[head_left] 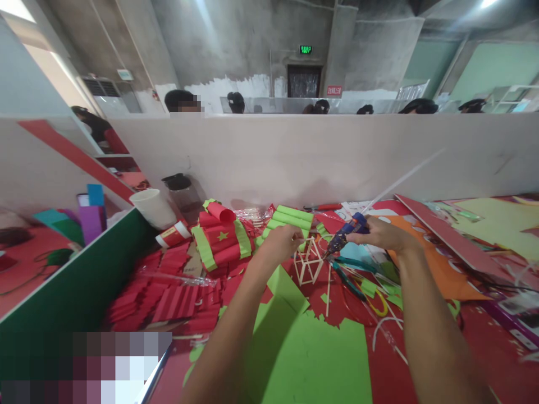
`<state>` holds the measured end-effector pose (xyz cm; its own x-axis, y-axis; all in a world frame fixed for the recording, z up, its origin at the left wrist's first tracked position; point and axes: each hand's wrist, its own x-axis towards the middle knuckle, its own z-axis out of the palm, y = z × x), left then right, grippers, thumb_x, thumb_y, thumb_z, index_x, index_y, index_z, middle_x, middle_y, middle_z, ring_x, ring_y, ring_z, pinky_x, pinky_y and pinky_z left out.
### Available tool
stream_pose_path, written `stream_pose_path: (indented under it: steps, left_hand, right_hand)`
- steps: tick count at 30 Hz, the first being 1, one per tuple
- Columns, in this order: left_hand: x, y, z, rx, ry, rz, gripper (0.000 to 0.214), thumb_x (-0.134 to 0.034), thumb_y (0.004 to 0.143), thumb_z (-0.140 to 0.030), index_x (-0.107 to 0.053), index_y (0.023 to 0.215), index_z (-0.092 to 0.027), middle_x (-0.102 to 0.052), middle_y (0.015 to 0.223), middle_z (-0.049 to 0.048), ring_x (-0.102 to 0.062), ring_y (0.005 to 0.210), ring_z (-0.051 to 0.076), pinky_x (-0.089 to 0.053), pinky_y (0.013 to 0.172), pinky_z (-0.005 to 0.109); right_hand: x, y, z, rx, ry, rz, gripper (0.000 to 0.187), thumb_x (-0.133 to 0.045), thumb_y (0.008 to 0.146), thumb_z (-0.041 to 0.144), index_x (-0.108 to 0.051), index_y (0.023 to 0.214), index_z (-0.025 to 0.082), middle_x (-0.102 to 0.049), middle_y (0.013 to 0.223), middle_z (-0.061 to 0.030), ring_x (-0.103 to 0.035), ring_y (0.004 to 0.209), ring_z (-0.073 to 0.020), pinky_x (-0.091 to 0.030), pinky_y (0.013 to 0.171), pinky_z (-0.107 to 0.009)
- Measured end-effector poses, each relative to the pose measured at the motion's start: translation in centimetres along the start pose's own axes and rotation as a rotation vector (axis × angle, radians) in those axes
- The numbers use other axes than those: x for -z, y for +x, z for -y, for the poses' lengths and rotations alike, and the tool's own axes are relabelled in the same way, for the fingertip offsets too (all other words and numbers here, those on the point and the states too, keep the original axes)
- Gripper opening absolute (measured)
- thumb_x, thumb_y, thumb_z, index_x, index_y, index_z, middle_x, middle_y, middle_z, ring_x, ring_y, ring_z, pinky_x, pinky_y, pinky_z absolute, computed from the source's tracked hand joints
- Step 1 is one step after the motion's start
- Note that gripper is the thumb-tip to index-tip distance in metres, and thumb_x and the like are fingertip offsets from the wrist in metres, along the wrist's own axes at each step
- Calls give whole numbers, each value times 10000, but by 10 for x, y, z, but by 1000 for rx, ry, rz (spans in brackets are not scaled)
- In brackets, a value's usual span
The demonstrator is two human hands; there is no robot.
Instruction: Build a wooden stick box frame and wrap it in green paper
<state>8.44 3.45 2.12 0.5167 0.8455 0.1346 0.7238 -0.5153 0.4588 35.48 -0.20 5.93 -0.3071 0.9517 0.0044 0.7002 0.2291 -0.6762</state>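
Note:
My right hand (385, 234) is wrapped round a blue hot glue gun (347, 231). A long clear glue stick (406, 177) pokes out of its back end. The gun's nozzle points down and left, close to the side of a small frame of thin wooden sticks (309, 262). My left hand (284, 245) pinches this frame at its upper left, with the fingertips partly hidden. Below the frame lie sheets of green paper (311, 353). Red rolled paper with a yellow star and green bands (223, 237) rests left of my left hand.
Red paper strips (177, 303) cover the left side. Green paper rolls (290, 217), scissors with yellow handles (381, 303) and teal-handled pliers (347, 280) lie about the frame. A white cup (154, 207) stands by the green divider (80, 280). A pale partition (315, 151) closes the back; people sit beyond it.

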Motion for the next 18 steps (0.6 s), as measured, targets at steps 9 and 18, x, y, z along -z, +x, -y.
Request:
stream_pose_path:
  steps: [9, 18]
  left_hand:
    - [-2, 0, 1, -12, -6, -10, 170, -521, 833, -282, -676, 858, -218, -694, 794, 21, -594, 642, 143, -378, 568, 234]
    - [-2, -1, 1, -30, 3, -22, 182, -513, 843, -289, -678, 869, -218, -699, 816, 31, -610, 672, 152, -402, 598, 234]
  right_hand:
    - [1, 0, 4, -24, -24, 26, 294, -681, 683, 436, -692, 804, 169, -683, 763, -27, -589, 699, -189, -452, 636, -280]
    - [-1, 1, 7, -55, -36, 30, 323, -685, 654, 471, -690, 793, 180, -661, 723, -12, -570, 661, -182, -422, 593, -268]
